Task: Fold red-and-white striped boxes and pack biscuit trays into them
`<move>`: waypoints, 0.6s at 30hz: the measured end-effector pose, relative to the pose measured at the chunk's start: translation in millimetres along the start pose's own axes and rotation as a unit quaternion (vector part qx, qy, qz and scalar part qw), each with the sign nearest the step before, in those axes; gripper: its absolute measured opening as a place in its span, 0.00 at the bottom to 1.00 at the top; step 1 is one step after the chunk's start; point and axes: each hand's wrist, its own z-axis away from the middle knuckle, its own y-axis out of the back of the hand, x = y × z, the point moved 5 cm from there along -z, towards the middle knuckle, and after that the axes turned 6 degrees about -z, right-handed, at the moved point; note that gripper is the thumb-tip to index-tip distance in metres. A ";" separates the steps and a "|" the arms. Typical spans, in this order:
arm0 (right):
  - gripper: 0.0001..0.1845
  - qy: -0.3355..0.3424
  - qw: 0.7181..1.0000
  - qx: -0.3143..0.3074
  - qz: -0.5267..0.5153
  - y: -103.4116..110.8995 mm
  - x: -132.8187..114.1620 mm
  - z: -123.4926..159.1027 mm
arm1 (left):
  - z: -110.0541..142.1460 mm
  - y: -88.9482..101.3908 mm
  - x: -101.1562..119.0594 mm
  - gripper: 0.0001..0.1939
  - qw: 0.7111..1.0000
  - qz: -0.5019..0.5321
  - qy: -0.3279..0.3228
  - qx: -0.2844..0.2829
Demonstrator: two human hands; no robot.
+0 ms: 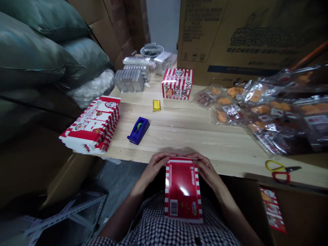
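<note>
A red carton with red-and-white striped edges (182,188) is held at the table's front edge, its barcode panel facing up. My left hand (156,166) grips its far left corner, and my right hand (205,168) grips the far right one. Whether the carton is flat or partly opened out, I cannot tell. Beyond my left hand stands a blue tape dispenser (138,131) with a green roll core. Farther back lies a small gold packet (156,105). A made-up striped box (177,84) stands behind it.
A stack of flat striped cartons (93,124) lies at the table's left edge. Clear plastic cases (129,81) stand at the back. Bagged orange items (258,109) are heaped on the right, near scissors (280,171). A large cardboard box (194,44) stands behind.
</note>
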 end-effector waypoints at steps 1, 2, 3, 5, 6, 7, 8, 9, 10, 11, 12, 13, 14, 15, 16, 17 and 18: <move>0.10 0.004 0.999 -0.019 0.027 -1.0 -6.2 1.1 | -0.8 1.2 1.9 0.16 1.000 -0.010 0.002 0.002; 0.11 0.013 0.998 -0.033 0.056 -2.3 -13.7 1.2 | -2.4 1.6 4.4 0.16 1.000 -0.017 0.007 0.001; 0.12 0.024 0.995 -0.041 0.084 -3.7 -21.7 0.4 | -4.5 1.2 7.7 0.16 1.000 -0.023 0.011 -0.005; 0.12 0.037 0.990 -0.045 0.128 -6.4 -36.6 -3.2 | -9.2 -1.6 17.6 0.13 0.999 -0.039 0.011 -0.032; 0.12 0.038 0.988 -0.048 0.141 -8.0 -42.5 -5.2 | -11.1 -3.2 23.6 0.11 0.997 -0.048 0.009 -0.052; 0.10 0.036 0.987 -0.057 0.148 -9.9 -47.3 -7.2 | -12.5 -4.6 29.7 0.10 0.996 -0.059 0.007 -0.073; 0.10 0.032 0.985 -0.071 0.152 -12.0 -50.9 -8.7 | -13.4 -5.4 35.3 0.10 0.993 -0.074 0.008 -0.094; 0.11 0.027 0.983 -0.091 0.157 -14.3 -53.4 -9.9 | -13.9 -5.7 40.3 0.11 0.990 -0.089 0.009 -0.113; 0.11 0.025 0.980 -0.109 0.162 -16.0 -55.2 -10.9 | -14.1 -5.5 44.4 0.13 0.986 -0.105 0.012 -0.130; 0.12 0.024 0.977 -0.127 0.169 -17.4 -56.6 -12.0 | -14.4 -5.0 47.7 0.16 0.982 -0.121 0.012 -0.142; 0.12 0.022 0.974 -0.141 0.179 -18.2 -57.3 -13.5 | -14.8 -4.5 50.1 0.17 0.979 -0.139 0.010 -0.151; 0.11 0.020 0.971 -0.148 0.188 -18.2 -57.7 -15.7 | -15.8 -3.8 51.7 0.18 0.976 -0.155 0.006 -0.155; 0.11 0.019 0.969 -0.150 0.197 -17.7 -58.0 -18.6 | -17.3 -3.1 52.5 0.17 0.973 -0.169 0.002 -0.155; 0.10 0.017 0.968 -0.147 0.204 -16.9 -58.1 -22.2 | -19.3 -2.4 52.6 0.16 0.972 -0.180 -0.004 -0.151; 0.10 0.015 0.967 -0.143 0.208 -16.0 -58.2 -26.3 | -21.7 -1.9 52.2 0.15 0.972 -0.187 -0.008 -0.144; 0.10 0.013 0.968 -0.139 0.210 -15.3 -58.1 -30.4 | -24.2 -1.4 51.2 0.14 0.972 -0.189 -0.009 -0.137; 0.11 0.012 0.969 -0.134 0.208 -14.7 -58.0 -34.4 | -26.6 -1.0 50.0 0.14 0.974 -0.188 -0.009 -0.128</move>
